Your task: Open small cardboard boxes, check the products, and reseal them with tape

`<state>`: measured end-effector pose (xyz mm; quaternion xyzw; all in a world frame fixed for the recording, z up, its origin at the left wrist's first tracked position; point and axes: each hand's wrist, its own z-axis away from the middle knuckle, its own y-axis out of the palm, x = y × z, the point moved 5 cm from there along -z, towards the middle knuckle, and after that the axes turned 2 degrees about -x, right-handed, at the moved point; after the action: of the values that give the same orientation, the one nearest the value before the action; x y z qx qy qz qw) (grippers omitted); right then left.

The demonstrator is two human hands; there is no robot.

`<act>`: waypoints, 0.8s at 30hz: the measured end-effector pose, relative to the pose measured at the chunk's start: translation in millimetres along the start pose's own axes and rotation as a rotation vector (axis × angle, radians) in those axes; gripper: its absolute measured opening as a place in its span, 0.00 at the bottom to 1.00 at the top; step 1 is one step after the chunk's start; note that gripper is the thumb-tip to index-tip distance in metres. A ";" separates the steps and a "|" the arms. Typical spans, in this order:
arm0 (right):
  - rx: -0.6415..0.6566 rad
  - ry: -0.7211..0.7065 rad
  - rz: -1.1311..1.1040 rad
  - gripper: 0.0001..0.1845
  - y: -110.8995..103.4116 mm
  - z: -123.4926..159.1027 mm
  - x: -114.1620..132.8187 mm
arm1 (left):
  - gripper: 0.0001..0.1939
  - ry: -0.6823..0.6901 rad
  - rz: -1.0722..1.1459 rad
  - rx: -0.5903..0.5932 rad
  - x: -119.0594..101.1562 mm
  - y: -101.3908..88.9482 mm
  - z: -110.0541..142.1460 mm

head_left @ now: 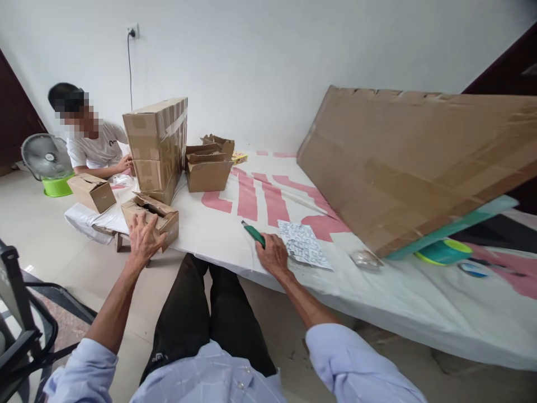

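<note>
My left hand [144, 238] lies with fingers spread on top of a small cardboard box [166, 219] at the near edge of the low white-covered table [235, 235]. My right hand [273, 254] rests on the table, closed around a green-handled cutter [254, 233] whose tip points away from me. Just right of that hand lies a printed sheet of stickers [304, 244].
A tall taped carton [157, 146] and an open box [208, 167] stand further back. A big flat cardboard sheet [415, 162] leans at the right over a green bowl [443, 251]. Another person [94, 143] sits at the far left by a fan [47, 158]. A black chair [20, 324] stands at my left.
</note>
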<state>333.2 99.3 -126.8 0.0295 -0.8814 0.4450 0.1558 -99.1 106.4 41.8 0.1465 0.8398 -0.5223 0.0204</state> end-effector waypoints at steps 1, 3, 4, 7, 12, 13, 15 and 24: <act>-0.006 -0.006 -0.004 0.16 -0.2 -0.2 0.1 | 0.32 0.030 0.015 0.004 -10.9 1.4 4.0; -0.021 -0.016 -0.017 0.16 -1.5 -0.5 0.9 | 0.32 0.097 0.084 -0.002 -26.4 2.3 8.3; -0.029 -0.021 -0.026 0.16 -2.6 -0.8 1.6 | 0.33 0.116 0.142 -0.030 -28.5 0.9 7.5; -0.043 -0.033 -0.051 0.15 -7.6 -1.5 4.5 | 0.35 0.040 0.362 -0.215 -4.3 -7.9 -8.1; -0.075 -0.033 -0.122 0.13 -19.8 -1.7 12.0 | 0.41 -0.301 0.807 -0.134 72.1 14.3 -48.4; -0.094 -0.032 -0.159 0.13 -23.4 -1.8 16.9 | 0.41 -0.317 0.866 -0.061 78.0 22.8 -51.9; -0.144 -0.037 -0.284 0.13 -32.6 -2.5 33.8 | 0.43 -0.308 0.920 0.021 78.5 36.4 -51.1; -0.042 -0.010 -0.777 0.27 -71.2 -29.9 139.0 | 0.43 -0.039 1.043 0.222 8.4 74.0 -4.5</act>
<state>222.2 92.2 -13.2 0.3600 -0.8142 0.3345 0.3091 -86.8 142.7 -22.2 0.5360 0.5946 -0.5312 0.2774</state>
